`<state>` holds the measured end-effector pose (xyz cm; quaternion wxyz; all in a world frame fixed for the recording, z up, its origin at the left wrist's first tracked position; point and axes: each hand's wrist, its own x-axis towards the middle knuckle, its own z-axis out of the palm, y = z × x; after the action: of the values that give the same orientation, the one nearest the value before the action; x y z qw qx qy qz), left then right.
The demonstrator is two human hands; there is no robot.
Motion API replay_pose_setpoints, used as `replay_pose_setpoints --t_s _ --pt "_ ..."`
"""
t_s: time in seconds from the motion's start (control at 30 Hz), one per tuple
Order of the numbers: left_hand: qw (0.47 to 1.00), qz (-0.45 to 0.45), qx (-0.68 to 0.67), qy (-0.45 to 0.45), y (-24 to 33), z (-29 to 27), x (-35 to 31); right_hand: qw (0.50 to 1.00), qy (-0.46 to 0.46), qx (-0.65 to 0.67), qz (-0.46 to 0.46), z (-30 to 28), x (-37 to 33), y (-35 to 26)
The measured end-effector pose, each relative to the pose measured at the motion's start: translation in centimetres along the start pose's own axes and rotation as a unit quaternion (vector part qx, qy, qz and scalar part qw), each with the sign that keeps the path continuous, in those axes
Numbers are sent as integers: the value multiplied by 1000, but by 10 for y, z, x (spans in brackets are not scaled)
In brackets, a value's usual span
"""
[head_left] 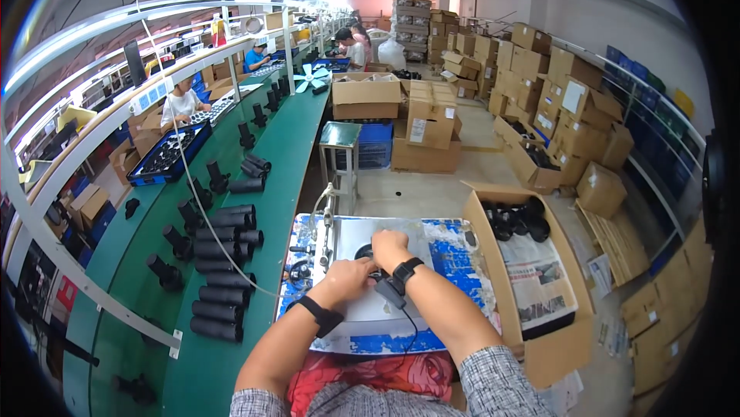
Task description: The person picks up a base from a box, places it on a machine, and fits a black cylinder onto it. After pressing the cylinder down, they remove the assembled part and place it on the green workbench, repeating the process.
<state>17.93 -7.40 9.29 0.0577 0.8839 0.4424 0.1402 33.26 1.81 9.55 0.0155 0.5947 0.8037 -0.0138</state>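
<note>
Both my hands are close together over a pale board (347, 232) on a worn blue-and-white worktop (451, 263). Between them sits a black round part (363, 251), mostly covered by the fingers. My right hand (391, 247) is closed on its far right side, knuckles up. My left hand (351, 280) is closed at its near side, fingers pressed together. Dark bands circle both wrists, and a small dark box (391, 292) with a cord hangs by the right one. Left of the hands stands a metal clamp fixture (328, 220) with a thin hose.
On the green bench (281, 178) at left lie several black tubes (220, 311) and upright black parts (163, 272). An open carton (582, 301) with black parts and newspaper stands at right. Ahead are a stool (340, 136) and stacked cartons (432, 112). Other people work along the line.
</note>
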Motion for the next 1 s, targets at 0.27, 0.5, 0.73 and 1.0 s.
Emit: replay_pose_setpoints --t_s 0.27,0.5,0.73,1.0 --pt "999 -20 34 1 -1 6 -1 999 32 -34 -19 -3 -7 -8" --pt "998 -57 24 13 1 5 -8 997 56 -53 -30 13 3 -14" --pt "996 -91 -13 -5 13 10 -10 996 50 -74 15 15 3 6" --pt "926 -199 -47 317 -7 -43 -232 913 289 267 -106 -19 -107 35"
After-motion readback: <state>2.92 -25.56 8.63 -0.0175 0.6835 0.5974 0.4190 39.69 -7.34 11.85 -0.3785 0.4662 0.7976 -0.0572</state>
